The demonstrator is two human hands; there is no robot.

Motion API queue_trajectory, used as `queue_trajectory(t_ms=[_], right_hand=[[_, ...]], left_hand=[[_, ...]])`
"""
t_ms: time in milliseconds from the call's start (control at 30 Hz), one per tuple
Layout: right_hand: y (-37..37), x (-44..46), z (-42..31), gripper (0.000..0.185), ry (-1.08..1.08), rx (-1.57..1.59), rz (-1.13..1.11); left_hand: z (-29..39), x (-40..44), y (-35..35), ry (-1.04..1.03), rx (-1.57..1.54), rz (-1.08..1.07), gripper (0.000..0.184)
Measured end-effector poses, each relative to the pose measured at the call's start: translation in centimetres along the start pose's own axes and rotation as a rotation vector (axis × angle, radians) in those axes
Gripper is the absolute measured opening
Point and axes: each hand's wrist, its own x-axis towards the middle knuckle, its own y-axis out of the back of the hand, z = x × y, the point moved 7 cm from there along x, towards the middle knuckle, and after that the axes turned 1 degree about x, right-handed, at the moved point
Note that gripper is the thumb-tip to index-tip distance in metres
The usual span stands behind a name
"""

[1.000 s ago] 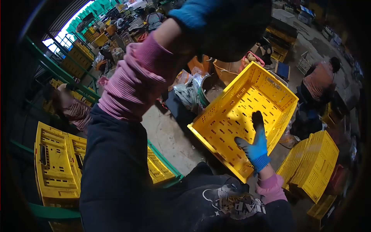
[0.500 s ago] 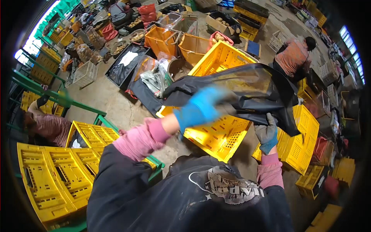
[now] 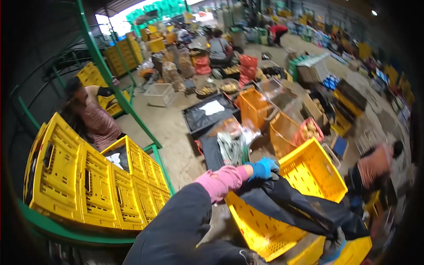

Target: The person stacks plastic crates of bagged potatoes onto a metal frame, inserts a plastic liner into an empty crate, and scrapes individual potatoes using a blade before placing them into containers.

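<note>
A black plastic sheet (image 3: 293,201) stretches across the open yellow crate (image 3: 260,225), which shows on both sides of it. At the sheet's upper left end, my left hand (image 3: 264,169), in a blue glove, has its fingers closed on the plastic. My right hand (image 3: 334,247), gloved in blue and grey, grips the sheet's lower right end near the bottom edge of the view. Part of the crate's inside is hidden under the sheet. Below my right hand are more yellow crates (image 3: 355,251).
Stacked yellow crates (image 3: 99,190) stand on a green frame (image 3: 101,57) at left, with a person (image 3: 97,115) behind. Another person (image 3: 375,165) bends at right. Beyond my crate are an orange container (image 3: 254,108), a black tray (image 3: 196,117) and a red bag of potatoes (image 3: 309,132).
The black sheet, first raised high by my left arm, has come down across the crate. My left hand has closed on its near-left end. The view has turned toward the left-hand stacks.
</note>
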Motion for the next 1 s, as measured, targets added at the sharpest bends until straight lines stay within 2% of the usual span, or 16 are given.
queue_trajectory(t_ms=[33,100,200,267,333,367,400,433,500,567,667,733,800,833,867,1000], right_hand=[[1.1,2.0,-0.6,0.036,0.027,0.027,0.006],[3.6,5.2,-1.4,0.045,-0.454,0.536,0.177],[10.1,7.8,1.2,0.071,-0.136,0.372,0.346],[14.6,9.3,10.9,0.040,-0.161,0.811,0.306],[13.5,13.4,5.1,0.044,-0.062,0.404,0.210],[14.0,13.6,7.8,0.048,-0.166,0.559,0.364],[13.1,15.3,3.1,0.039,0.014,0.161,0.327],[11.3,17.8,1.1,0.041,-0.059,0.412,0.173],[9.9,20.5,-4.3,0.039,0.007,0.151,0.270],[8.7,23.2,-0.8,0.031,-0.146,0.709,0.321],[2.2,26.7,-6.7,0.031,-0.040,0.926,0.092],[-5.4,24.0,-1.0,0.041,-0.745,1.184,0.113],[-14.9,17.3,14.5,0.041,-1.048,1.045,-0.234],[-15.7,17.5,12.1,0.045,-0.630,0.414,-0.747],[-12.2,19.5,0.9,0.052,-0.592,-0.267,-0.653],[-7.0,17.8,-3.7,0.059,-0.281,-0.300,0.190]], left_hand=[[1.6,-0.5,2.2,-0.009,-0.066,0.120,0.034],[5.8,-1.6,6.2,-0.230,-0.274,0.319,0.026],[13.0,-3.4,13.0,-0.228,-0.416,0.260,0.025],[17.8,-4.8,17.2,-0.293,-0.388,0.292,0.027],[19.6,-5.5,19.7,-0.253,-0.369,0.267,0.028],[19.9,-5.8,20.3,-0.280,-0.285,0.276,0.028],[20.0,-6.1,20.4,-0.292,-0.208,0.327,0.028],[19.2,-5.9,19.5,-0.126,-0.336,0.261,0.027],[18.7,-6.1,17.5,0.152,-0.517,0.092,0.026],[19.0,-6.2,15.9,0.147,-0.737,0.126,0.027],[18.6,-6.0,13.9,0.057,-0.784,0.164,0.045],[21.0,-5.9,13.5,-0.056,-1.118,0.197,0.054],[20.7,-5.6,11.4,0.023,-1.178,0.149,0.055],[19.2,-5.4,9.9,0.101,-1.159,0.164,0.053],[18.1,-5.4,8.7,0.179,-1.138,0.176,0.051],[14.1,-4.8,3.9,0.304,-1.190,0.216,0.038]])
